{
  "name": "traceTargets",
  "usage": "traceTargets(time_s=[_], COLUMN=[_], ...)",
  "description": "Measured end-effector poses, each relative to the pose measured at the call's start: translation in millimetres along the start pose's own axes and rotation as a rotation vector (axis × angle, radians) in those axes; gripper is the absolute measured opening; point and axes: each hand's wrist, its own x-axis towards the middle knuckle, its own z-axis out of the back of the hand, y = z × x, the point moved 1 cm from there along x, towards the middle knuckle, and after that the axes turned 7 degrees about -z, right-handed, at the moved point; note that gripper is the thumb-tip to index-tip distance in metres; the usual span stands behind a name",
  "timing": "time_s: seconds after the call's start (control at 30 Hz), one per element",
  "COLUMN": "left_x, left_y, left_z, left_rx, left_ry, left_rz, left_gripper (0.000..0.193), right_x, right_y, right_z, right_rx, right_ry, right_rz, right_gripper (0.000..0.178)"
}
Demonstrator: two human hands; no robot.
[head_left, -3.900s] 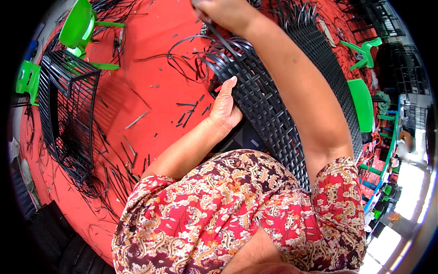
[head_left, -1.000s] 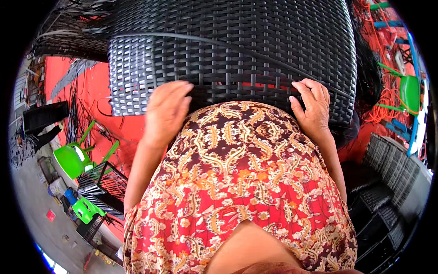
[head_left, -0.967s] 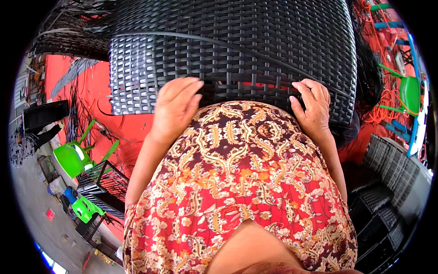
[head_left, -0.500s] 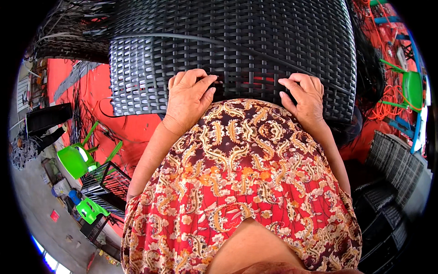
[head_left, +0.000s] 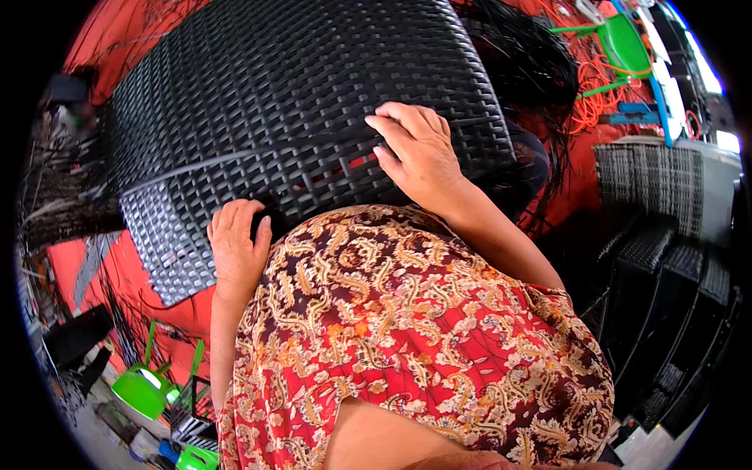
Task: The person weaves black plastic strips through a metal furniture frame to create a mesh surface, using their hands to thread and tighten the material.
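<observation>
A large black woven rattan-style panel lies tilted before me, its near edge against my patterned clothing. A long flat black plastic strip crosses the weave from the left edge toward the right. My right hand is closed over this strip, fingers bent and thumb below; the exact pinch is hidden. Just below the hand, a few gaps in the weave show red. At the near left part of the panel, my left hand curls its fingers onto the weave, with the thumb a little apart.
Loose black strands hang off the panel's far right. Orange cord and a green chair stand beyond. Black woven pieces are stacked at right. Another green chair is at lower left on the red floor.
The view has turned, so the panel now slants. My right hand has moved up onto the strip, while my left hand stays near the panel's near edge.
</observation>
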Motion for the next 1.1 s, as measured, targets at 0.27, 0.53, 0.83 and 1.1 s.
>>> traceTargets(time_s=[0.27,0.53,0.83,1.1], left_x=[47.9,80.1,18.9,-63.2], left_y=[-10.2,27.4,50.2,67.3], left_z=[4.8,-6.6,53.2,157.5], left_rx=[0.106,0.089,-0.208,-0.117], left_ry=[-0.143,-0.031,-0.036,-0.069], left_rz=[-0.131,-0.291,-0.209,0.19], left_gripper=[0.043,0.02,0.017,0.014], right_x=[11.2,34.1,33.6,53.7], right_y=[-16.9,-1.6,32.9,52.7], right_z=[-17.1,-19.7,-8.4,-7.0], right_rx=[0.058,-0.089,0.108,0.432], right_ry=[0.125,0.183,0.154,0.429], right_rz=[-0.052,0.043,0.18,-0.073], right_gripper=[0.017,0.011,0.033,0.015])
